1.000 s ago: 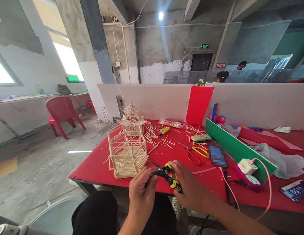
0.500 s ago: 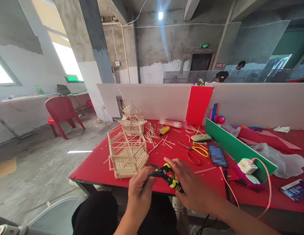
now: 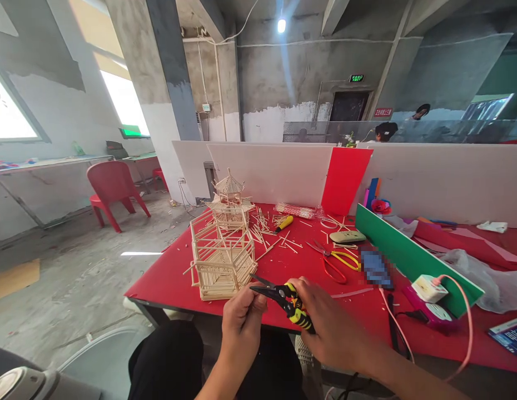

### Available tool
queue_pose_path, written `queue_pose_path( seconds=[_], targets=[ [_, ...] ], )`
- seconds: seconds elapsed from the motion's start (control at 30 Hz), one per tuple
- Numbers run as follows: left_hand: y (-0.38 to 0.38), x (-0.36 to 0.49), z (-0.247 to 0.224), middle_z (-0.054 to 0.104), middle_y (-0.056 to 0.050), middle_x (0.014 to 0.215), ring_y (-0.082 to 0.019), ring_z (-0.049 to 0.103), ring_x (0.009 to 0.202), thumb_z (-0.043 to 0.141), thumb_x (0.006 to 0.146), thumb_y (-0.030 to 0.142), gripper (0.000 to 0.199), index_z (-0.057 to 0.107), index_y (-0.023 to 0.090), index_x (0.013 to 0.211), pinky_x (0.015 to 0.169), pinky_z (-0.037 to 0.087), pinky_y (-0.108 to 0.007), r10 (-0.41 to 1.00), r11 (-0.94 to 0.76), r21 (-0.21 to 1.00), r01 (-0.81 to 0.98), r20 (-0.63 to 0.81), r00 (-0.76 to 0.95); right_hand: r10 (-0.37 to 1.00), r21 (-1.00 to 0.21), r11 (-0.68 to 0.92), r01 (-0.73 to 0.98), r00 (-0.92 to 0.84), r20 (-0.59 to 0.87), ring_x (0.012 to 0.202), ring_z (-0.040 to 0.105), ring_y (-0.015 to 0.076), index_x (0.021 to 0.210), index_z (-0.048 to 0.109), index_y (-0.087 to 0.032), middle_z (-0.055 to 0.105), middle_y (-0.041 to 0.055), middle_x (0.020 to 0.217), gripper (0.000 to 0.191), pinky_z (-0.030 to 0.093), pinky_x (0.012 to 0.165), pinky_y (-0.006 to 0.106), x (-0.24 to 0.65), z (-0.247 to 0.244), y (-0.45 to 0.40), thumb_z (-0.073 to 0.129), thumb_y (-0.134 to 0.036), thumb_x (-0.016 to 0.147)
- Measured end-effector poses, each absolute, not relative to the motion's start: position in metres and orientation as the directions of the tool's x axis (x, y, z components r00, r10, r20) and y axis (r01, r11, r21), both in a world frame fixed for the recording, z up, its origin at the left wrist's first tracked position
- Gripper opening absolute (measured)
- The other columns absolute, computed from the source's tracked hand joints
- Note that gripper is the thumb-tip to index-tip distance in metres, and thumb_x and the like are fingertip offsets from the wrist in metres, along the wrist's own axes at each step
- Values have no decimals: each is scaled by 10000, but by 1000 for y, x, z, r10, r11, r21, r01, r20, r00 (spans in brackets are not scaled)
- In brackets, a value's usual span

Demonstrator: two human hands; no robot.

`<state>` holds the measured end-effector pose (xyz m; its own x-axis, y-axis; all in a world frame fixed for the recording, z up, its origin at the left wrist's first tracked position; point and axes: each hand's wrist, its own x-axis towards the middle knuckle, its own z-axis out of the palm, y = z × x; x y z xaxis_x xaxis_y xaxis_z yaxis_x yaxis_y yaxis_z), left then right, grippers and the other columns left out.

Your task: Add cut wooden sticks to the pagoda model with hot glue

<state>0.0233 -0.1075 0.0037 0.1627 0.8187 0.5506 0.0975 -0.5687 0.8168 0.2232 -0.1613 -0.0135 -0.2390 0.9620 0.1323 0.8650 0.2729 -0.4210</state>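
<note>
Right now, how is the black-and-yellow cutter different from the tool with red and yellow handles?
The black-and-yellow cutter is held in the right hand, while the red-and-yellow-handled tool lies on the red table. Each handle of the cutter mixes black and yellow; the other tool has one red handle and one yellow. Both are hand tools with two handles and narrow, tapering tips.

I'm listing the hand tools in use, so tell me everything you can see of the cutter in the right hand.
The cutter has slim, dark, metal-looking blades, spread apart, and black handles with bright yellow-green bands. The right hand grips and partly hides the handles. It is held over the near edge of the red table, blades pointing left. One blade lies right at the left hand's fingertips; whether they touch is unclear.
</note>
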Motion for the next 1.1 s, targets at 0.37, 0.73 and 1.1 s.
queue_pose_path(
  seconds=[0.37, 0.73, 1.1],
  targets=[
    [-98, 12, 7, 594, -11, 714, -135, 552, 671, 530, 971, 309, 245, 642, 180, 795, 636, 433, -230, 816, -572, 812, 114, 550, 179, 973, -675, 147, 724, -227, -32, 1491, 304, 279, 1552, 254, -178, 341, 127, 1604, 835, 301, 1197, 528, 215, -12, -165, 459, -117, 745],
    [-100, 4, -2, 553, -22, 680, -133, 488, 636, 497, 986, 426, 377, 595, 176, 721, 604, 375, -255, 879, -398, 917, -35, 392, 271, 925, -357, 311, 881, -194, 326, 1292, 430, 342, 1504, 239, -220, 453, 156, 1349, 828, 411, 1086, 574, 208, -1, -156, 525, -91, 738],
    [-102, -2, 2, 491, 15, 567, -91, 358, 528, 530, 975, 443, 416, 558, 175, 658, 519, 268, -252, 891, -252, 961, -118, 277, 359, 867, -95, 344, 934, -278, 413, 1155, 499, 346, 1419, 315, -194, 515, 146, 1227, 768, 471, 969, 530, 216, 4, -148, 546, -76, 696]
  ],
)
